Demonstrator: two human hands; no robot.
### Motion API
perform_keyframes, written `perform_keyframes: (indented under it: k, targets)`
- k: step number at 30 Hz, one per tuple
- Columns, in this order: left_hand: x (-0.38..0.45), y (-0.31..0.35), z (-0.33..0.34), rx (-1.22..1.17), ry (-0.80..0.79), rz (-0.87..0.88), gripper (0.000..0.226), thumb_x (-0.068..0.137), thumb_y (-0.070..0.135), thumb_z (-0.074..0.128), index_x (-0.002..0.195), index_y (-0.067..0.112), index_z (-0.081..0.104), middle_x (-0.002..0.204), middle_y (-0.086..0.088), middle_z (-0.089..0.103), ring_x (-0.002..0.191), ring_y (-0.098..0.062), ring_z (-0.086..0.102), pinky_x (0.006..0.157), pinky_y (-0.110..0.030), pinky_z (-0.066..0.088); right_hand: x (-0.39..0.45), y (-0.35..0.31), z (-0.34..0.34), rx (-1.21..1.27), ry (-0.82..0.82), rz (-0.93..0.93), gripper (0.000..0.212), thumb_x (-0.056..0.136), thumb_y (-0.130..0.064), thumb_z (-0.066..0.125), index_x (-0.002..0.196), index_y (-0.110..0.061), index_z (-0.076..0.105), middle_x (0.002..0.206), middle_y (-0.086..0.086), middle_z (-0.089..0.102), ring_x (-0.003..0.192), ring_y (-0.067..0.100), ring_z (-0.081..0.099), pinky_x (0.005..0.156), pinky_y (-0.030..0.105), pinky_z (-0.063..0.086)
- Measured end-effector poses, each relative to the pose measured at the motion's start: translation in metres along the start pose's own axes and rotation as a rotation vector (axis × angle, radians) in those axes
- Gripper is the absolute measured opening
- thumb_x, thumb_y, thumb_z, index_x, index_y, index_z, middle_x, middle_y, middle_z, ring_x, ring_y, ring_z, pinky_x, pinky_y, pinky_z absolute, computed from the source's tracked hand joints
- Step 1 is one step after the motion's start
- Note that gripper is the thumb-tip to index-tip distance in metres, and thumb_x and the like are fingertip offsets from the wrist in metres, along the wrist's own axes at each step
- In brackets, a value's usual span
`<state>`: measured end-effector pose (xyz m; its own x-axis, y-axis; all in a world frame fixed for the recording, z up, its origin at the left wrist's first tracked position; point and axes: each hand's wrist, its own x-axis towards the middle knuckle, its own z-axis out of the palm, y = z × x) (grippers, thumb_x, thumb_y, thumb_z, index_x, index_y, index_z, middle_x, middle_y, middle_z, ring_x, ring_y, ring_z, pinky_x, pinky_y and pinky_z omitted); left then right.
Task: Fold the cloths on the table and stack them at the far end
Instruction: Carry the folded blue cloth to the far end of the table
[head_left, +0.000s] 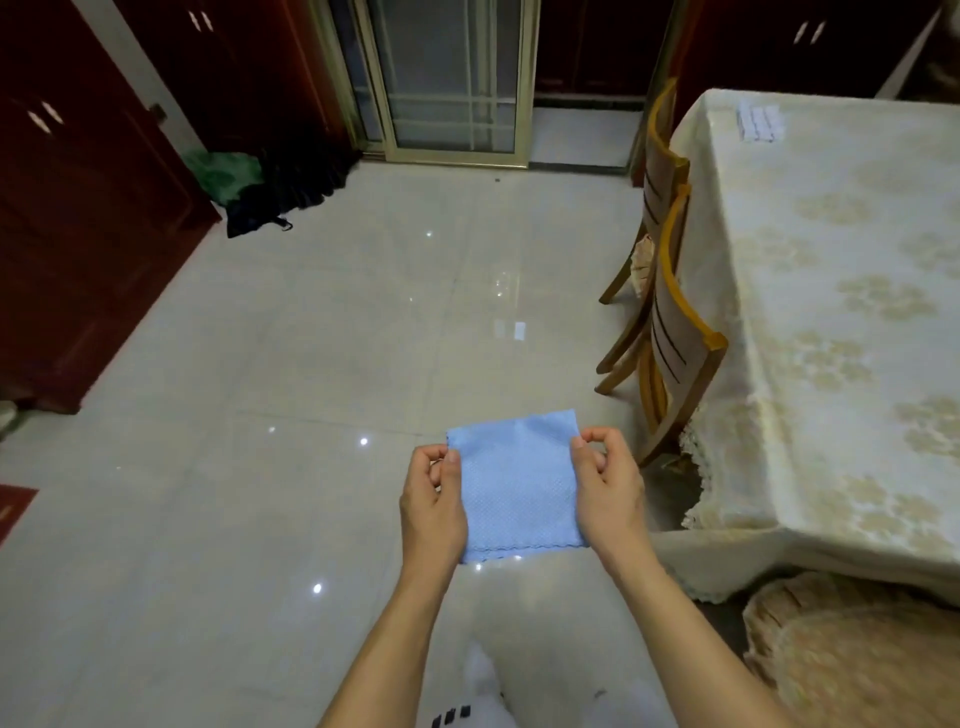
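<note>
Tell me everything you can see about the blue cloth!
The blue cloth is a small, light blue square of soft-looking fabric with a fine dotted weave and a wavy stitched edge along the bottom. It looks folded, though the layers are hard to count. It is held up in the air over the shiny tiled floor, to the left of the table, not resting on anything. The left hand pinches its left edge and the right hand pinches its right edge, keeping it fairly flat.
</note>
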<state>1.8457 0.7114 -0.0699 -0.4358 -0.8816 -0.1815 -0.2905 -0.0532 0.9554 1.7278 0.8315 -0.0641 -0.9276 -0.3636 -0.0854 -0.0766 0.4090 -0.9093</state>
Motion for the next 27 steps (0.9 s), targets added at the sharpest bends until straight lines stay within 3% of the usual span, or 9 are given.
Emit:
perform_keyframes:
  k: [10, 16, 19, 24, 27]
  targets:
    - [0.086, 0.026, 0.027, 0.019, -0.097, 0.005, 0.019, 0.102, 0.03, 0.049, 0.086, 0.02, 0.054, 0.059, 0.015, 0.043, 0.06, -0.007, 0.04, 0.061, -0.029, 0.035, 0.069, -0.022, 0.023, 0.022, 0.065, 0.016, 0.012, 0.103, -0.023, 0.05, 0.097, -0.013, 0.055, 0.058, -0.003, 0.036, 0.051, 0.006, 0.034, 0.054, 0.03, 0.03]
    - [0.139, 0.042, 0.068, 0.077, -0.14, 0.068, 0.019, 0.102, 0.034, 0.048, 0.088, 0.023, 0.053, 0.071, -0.006, 0.051, 0.062, -0.011, 0.043, 0.06, -0.027, 0.036, 0.135, -0.021, 0.029, 0.039, 0.079, 0.029, 0.013, 0.103, -0.023, 0.049, 0.097, -0.013, 0.055, 0.062, -0.001, 0.04, 0.053, 0.004, 0.038, 0.05, 0.021, 0.031]
    - [0.169, 0.055, 0.101, 0.082, -0.132, 0.078, 0.02, 0.102, 0.033, 0.048, 0.087, 0.021, 0.054, 0.067, 0.0, 0.047, 0.059, -0.008, 0.04, 0.055, -0.02, 0.034, 0.18, -0.021, 0.025, 0.049, 0.07, 0.051, 0.013, 0.103, -0.024, 0.049, 0.096, -0.015, 0.055, 0.059, -0.004, 0.039, 0.052, 0.005, 0.037, 0.054, 0.027, 0.031]
    - [0.224, 0.082, 0.163, 0.083, -0.103, 0.037, 0.02, 0.102, 0.032, 0.049, 0.088, 0.02, 0.055, 0.065, 0.007, 0.046, 0.062, -0.009, 0.043, 0.063, -0.031, 0.038, 0.267, -0.025, 0.008, 0.09, 0.046, 0.079, 0.013, 0.103, -0.025, 0.049, 0.097, -0.015, 0.054, 0.058, -0.01, 0.042, 0.053, 0.003, 0.038, 0.055, 0.026, 0.034]
    - [0.254, 0.103, 0.201, 0.088, -0.081, 0.039, 0.019, 0.102, 0.031, 0.048, 0.089, 0.02, 0.055, 0.067, 0.008, 0.047, 0.061, -0.004, 0.045, 0.064, -0.029, 0.039, 0.32, -0.025, -0.001, 0.12, 0.031, 0.083, 0.013, 0.103, -0.025, 0.048, 0.098, -0.015, 0.054, 0.052, -0.016, 0.042, 0.05, 0.004, 0.034, 0.052, 0.025, 0.031]
